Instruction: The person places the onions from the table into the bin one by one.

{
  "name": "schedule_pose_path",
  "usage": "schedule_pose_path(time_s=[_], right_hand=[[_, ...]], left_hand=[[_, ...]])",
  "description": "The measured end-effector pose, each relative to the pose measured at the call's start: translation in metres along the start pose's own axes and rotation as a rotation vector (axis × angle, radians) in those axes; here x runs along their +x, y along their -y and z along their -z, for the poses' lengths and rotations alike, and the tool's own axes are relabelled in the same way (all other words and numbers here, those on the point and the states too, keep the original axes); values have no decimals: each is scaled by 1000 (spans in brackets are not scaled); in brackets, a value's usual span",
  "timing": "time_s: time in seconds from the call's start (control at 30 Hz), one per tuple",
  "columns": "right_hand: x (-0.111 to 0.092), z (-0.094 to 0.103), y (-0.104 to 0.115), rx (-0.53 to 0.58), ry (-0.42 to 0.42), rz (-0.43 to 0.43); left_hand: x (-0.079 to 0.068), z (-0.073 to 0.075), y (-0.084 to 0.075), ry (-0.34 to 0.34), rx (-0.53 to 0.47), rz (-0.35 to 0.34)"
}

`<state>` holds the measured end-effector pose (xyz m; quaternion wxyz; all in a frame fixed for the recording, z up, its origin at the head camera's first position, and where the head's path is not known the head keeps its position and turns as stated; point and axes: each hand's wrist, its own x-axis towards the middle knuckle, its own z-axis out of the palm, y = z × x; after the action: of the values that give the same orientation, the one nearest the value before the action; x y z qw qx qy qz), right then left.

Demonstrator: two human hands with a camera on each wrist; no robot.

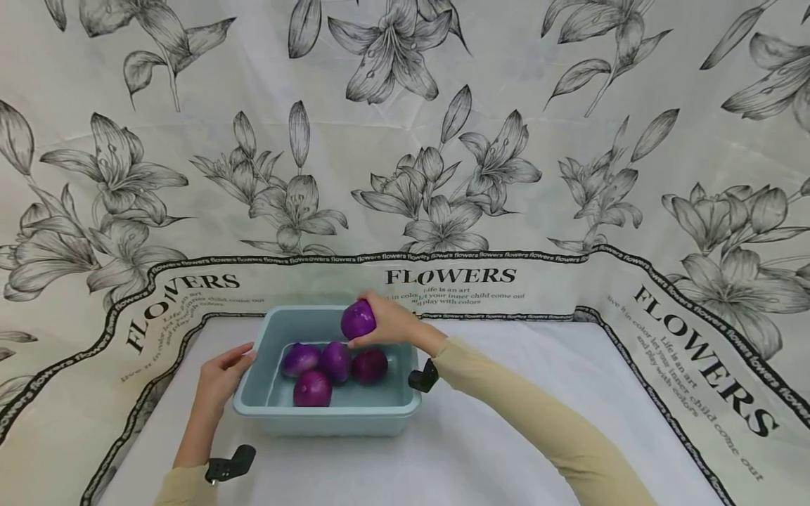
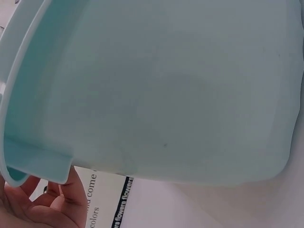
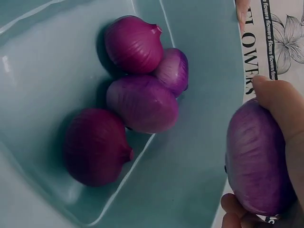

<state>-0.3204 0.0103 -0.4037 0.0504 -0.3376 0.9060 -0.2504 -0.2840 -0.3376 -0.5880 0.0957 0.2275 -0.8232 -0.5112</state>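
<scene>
My right hand (image 1: 391, 320) grips a purple onion (image 1: 358, 320) above the far part of a light blue plastic basin (image 1: 329, 422). In the right wrist view, the thumb and fingers wrap round this held onion (image 3: 259, 159). Several more onions lie together on the basin's floor: a round reddish one (image 1: 313, 388) nearest the front, a dark one (image 1: 370, 366) on the right, a violet one (image 1: 335, 362) in the middle and another violet one (image 1: 300, 360) on the left. My left hand (image 1: 218, 379) holds the basin's left rim, its fingers (image 2: 71, 194) curled under the lip.
The basin stands on a white-covered table (image 1: 506, 436). Behind it rises a flower-printed cloth backdrop (image 1: 405, 176), which also runs along both sides. A black wrist camera (image 1: 424, 377) sits beside the basin's right rim, and another wrist camera (image 1: 230, 464) is on the left forearm.
</scene>
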Motion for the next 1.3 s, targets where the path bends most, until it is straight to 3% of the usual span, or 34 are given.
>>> schedule_pose_path(time_s=[0.23, 0.27, 0.47, 0.5, 0.63, 0.93, 1.3], right_hand=[[-4, -9, -5, 33, 34, -45], [-3, -10, -6, 27, 41, -52], [5, -15, -5, 11, 105, -82], [5, -16, -4, 12, 117, -84], [8, -21, -5, -15, 157, -76], [11, -22, 0, -129, 204, -98], [11, -28, -4, -123, 263, -99]], left_hand=[[0, -5, -4, 14, 27, -28], [-8, 0, -13, 48, -12, -57], [-6, 4, -18, 42, -11, -41], [2, 0, -10, 6, 28, -10], [0, 0, -10, 1, 18, 13], [2, 3, -10, -10, 7, 13], [3, 1, 0, 1, 5, 17]])
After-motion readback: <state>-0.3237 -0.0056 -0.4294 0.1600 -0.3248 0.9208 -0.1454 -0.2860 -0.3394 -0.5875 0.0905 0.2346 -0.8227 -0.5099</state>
